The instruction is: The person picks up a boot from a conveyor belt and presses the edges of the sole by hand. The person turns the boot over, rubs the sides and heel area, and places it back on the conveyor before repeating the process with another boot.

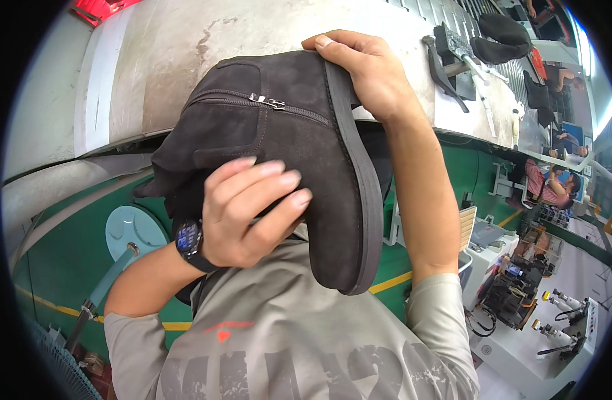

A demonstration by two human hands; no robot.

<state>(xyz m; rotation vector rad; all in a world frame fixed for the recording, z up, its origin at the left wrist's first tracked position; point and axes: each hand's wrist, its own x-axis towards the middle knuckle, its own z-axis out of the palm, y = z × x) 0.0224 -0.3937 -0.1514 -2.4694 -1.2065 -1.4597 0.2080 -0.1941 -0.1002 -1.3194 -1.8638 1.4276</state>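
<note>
A dark suede ankle boot (332, 193) lies on its side in front of me, its toe toward my body. Its black sole (368, 220) faces right and the shaft spreads to the left. Along the upward side runs a metal zipper (276, 105), which appears closed. At the heel end, my right hand (366, 63) grips the boot, thumb over the edge of the sole. Slightly blurred, my left hand (252, 213) rests against the side of the boot with its fingers stretched out. A black watch (188, 241) is on my left wrist.
The boot overhangs the near edge of a worn, pale worktable (152, 60). To the right are a black tool-like piece (446, 73) and more dark boots (500, 39). A round light-blue stool seat (134, 233) stands low left. Machines (552, 333) and people are farther right.
</note>
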